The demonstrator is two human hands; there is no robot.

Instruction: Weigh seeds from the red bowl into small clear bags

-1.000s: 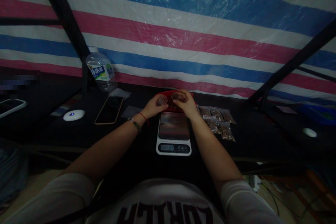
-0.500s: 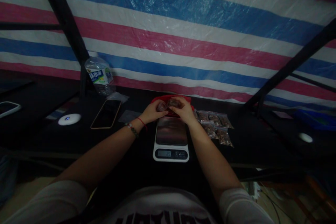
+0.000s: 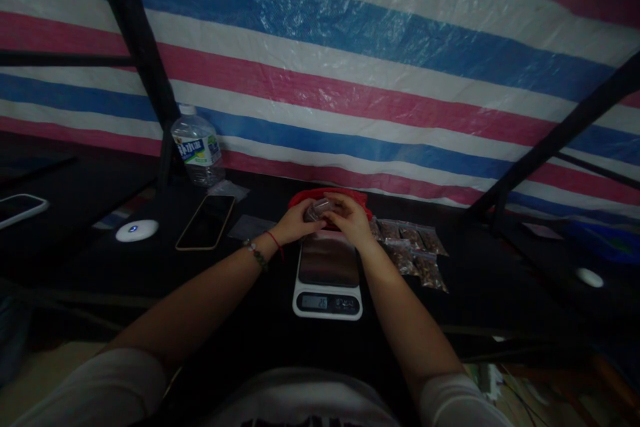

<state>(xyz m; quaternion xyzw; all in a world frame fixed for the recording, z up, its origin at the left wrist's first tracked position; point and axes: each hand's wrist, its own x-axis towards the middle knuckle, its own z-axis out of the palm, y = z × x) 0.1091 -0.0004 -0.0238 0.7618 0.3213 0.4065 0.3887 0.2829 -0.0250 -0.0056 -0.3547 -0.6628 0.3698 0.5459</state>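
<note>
My left hand [image 3: 294,223] is closed around the side of a small clear plastic bag [image 3: 317,209] at the far end of the scale. From the other side, my right hand [image 3: 351,219] bends over the same spot, its fingers curled at the bag's edge. What the bag contains is hard to make out in the dim light. Behind both hands lies a red bag [image 3: 303,196], partly covered by them. Below them stands a white digital kitchen scale [image 3: 327,313] with a dark plate and a lit display.
Several filled zip bags [image 3: 427,271] lie right of the scale. To the left are a phone [image 3: 206,223], a flat clear bag [image 3: 250,227], a white oval device [image 3: 137,231] and a large plastic bottle [image 3: 197,147]. A striped tarp [image 3: 350,80] hangs behind, with slanted black posts.
My hands have come closer together, and the right fingers have shifted left toward the clear bag. The whole view has tilted slightly, so the table sits a little lower.
</note>
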